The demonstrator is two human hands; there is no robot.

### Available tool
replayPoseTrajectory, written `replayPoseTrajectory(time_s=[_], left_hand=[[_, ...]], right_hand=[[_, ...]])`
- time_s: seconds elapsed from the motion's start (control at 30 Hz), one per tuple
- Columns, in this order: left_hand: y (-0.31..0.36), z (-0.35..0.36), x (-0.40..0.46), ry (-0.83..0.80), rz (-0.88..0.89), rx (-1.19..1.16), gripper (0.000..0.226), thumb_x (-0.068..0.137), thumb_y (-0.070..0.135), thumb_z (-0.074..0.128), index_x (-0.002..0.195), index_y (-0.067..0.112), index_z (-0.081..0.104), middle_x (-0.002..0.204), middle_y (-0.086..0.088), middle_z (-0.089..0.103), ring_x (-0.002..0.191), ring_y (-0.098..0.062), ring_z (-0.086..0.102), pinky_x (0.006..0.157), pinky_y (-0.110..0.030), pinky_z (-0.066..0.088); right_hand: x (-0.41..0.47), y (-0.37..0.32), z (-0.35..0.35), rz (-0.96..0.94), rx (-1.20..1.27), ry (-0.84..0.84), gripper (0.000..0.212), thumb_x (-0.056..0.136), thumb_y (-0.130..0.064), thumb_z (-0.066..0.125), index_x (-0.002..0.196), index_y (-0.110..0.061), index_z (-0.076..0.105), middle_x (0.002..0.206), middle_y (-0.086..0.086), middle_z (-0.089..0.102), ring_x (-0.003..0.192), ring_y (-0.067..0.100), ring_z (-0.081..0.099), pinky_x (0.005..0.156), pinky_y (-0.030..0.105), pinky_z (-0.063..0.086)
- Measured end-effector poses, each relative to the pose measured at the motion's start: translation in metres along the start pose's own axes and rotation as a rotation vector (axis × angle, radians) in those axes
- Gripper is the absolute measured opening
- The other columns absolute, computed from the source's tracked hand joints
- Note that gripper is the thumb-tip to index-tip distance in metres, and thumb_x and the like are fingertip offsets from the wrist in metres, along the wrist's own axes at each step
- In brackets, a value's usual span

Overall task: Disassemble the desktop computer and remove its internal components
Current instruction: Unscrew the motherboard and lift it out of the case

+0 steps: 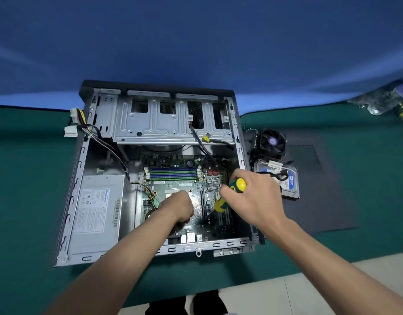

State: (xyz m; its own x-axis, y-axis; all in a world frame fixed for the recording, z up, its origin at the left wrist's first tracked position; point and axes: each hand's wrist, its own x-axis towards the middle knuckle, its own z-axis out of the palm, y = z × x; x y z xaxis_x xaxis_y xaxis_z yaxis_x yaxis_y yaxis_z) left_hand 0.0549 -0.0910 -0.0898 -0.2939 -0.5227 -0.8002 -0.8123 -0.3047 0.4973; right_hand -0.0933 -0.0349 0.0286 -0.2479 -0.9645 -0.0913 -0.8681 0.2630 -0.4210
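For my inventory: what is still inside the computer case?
Visible inside the case: motherboard, power supply, cables. The left hand and right hand cover some of the board.

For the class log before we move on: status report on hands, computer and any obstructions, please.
Right hand grips yellow-green screwdriver; left hand down on green motherboard, its fingers hidden. Grey metal computer case open, power supply inside. Loose black cables cross above.
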Motion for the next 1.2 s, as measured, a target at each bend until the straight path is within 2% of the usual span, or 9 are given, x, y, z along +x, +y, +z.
replayPoseTrajectory(time_s=[0.07, 0.2, 0.33, 0.47, 0.6, 0.7, 0.83, 0.93, 1.2], left_hand=[[0.001, 0.0, 0.001, -0.029, 0.009, 0.033, 0.02, 0.086, 0.0, 0.048, 0.089, -0.003, 0.068, 0.086, -0.019, 0.07, 0.07, -0.035, 0.069, 0.062, -0.042, 0.058], [0.002, 0.003, 0.0, -0.2, 0.022, -0.021, 0.02, 0.085, -0.006, 0.049, 0.082, 0.004, 0.066, 0.073, -0.014, 0.066, 0.048, -0.022, 0.054, 0.041, -0.025, 0.046], [0.003, 0.005, 0.002, -0.255, 0.037, 0.01, 0.025, 0.084, -0.009, 0.047, 0.088, 0.003, 0.068, 0.07, -0.011, 0.066, 0.05, -0.02, 0.055, 0.044, -0.026, 0.048], [0.002, 0.005, 0.004, -0.239, 0.032, -0.018, 0.022, 0.087, -0.007, 0.046, 0.082, 0.005, 0.064, 0.069, -0.012, 0.064, 0.049, -0.021, 0.053, 0.046, -0.029, 0.048], [0.002, 0.006, 0.006, -0.21, 0.069, 0.03, 0.022, 0.087, -0.004, 0.047, 0.092, 0.005, 0.067, 0.079, -0.012, 0.065, 0.062, -0.026, 0.058, 0.057, -0.035, 0.053], [0.002, 0.01, 0.007, -0.258, 0.115, 0.099, 0.028, 0.086, -0.004, 0.047, 0.097, 0.01, 0.068, 0.083, -0.007, 0.067, 0.072, -0.02, 0.059, 0.069, -0.033, 0.052], [0.002, 0.011, 0.009, -0.262, 0.119, 0.118, 0.027, 0.09, -0.002, 0.044, 0.101, 0.01, 0.066, 0.078, -0.005, 0.067, 0.066, -0.015, 0.057, 0.063, -0.029, 0.048], [0.003, 0.011, 0.009, -0.266, 0.125, 0.115, 0.03, 0.09, -0.005, 0.042, 0.101, 0.012, 0.065, 0.081, -0.009, 0.067, 0.065, -0.021, 0.056, 0.056, -0.03, 0.046], [0.006, 0.012, 0.009, -0.302, 0.166, 0.2, 0.041, 0.09, -0.004, 0.038, 0.115, 0.016, 0.065, 0.086, -0.007, 0.07, 0.056, -0.012, 0.051, 0.049, -0.021, 0.04]], right_hand=[[0.0, 0.002, 0.003, 0.021, -0.008, -0.012, 0.038, 0.064, -0.05, 0.046, 0.064, -0.014, 0.057, 0.049, 0.002, 0.055, 0.055, 0.02, 0.052, 0.049, 0.024, 0.036], [-0.002, 0.005, 0.008, 0.033, -0.046, -0.045, 0.038, 0.061, -0.049, 0.045, 0.064, -0.014, 0.058, 0.049, 0.002, 0.054, 0.056, 0.021, 0.052, 0.052, 0.024, 0.038], [-0.007, 0.007, 0.013, 0.007, -0.093, -0.123, 0.037, 0.061, -0.05, 0.043, 0.064, -0.015, 0.055, 0.05, 0.001, 0.052, 0.057, 0.021, 0.052, 0.047, 0.024, 0.033], [-0.009, 0.009, 0.016, 0.002, -0.108, -0.129, 0.039, 0.062, -0.051, 0.042, 0.066, -0.015, 0.055, 0.05, 0.0, 0.052, 0.056, 0.019, 0.05, 0.045, 0.023, 0.028], [-0.008, 0.012, 0.012, 0.013, -0.142, -0.094, 0.036, 0.062, -0.05, 0.042, 0.063, -0.017, 0.055, 0.046, -0.002, 0.05, 0.053, 0.019, 0.051, 0.046, 0.021, 0.028], [-0.004, 0.014, 0.006, -0.004, -0.197, -0.102, 0.03, 0.062, -0.05, 0.04, 0.056, -0.021, 0.043, 0.044, -0.003, 0.046, 0.051, 0.019, 0.048, 0.046, 0.023, 0.028], [0.001, 0.016, 0.002, -0.037, -0.297, -0.116, 0.032, 0.063, -0.051, 0.038, 0.054, -0.02, 0.037, 0.041, -0.004, 0.038, 0.045, 0.014, 0.04, 0.044, 0.023, 0.025], [0.004, 0.017, 0.001, -0.033, -0.324, -0.118, 0.033, 0.064, -0.051, 0.036, 0.053, -0.02, 0.034, 0.041, -0.004, 0.038, 0.044, 0.015, 0.04, 0.044, 0.024, 0.024], [0.009, 0.021, 0.0, -0.012, -0.321, -0.137, 0.036, 0.064, -0.052, 0.038, 0.058, -0.017, 0.044, 0.044, -0.003, 0.044, 0.047, 0.016, 0.043, 0.044, 0.023, 0.024]])
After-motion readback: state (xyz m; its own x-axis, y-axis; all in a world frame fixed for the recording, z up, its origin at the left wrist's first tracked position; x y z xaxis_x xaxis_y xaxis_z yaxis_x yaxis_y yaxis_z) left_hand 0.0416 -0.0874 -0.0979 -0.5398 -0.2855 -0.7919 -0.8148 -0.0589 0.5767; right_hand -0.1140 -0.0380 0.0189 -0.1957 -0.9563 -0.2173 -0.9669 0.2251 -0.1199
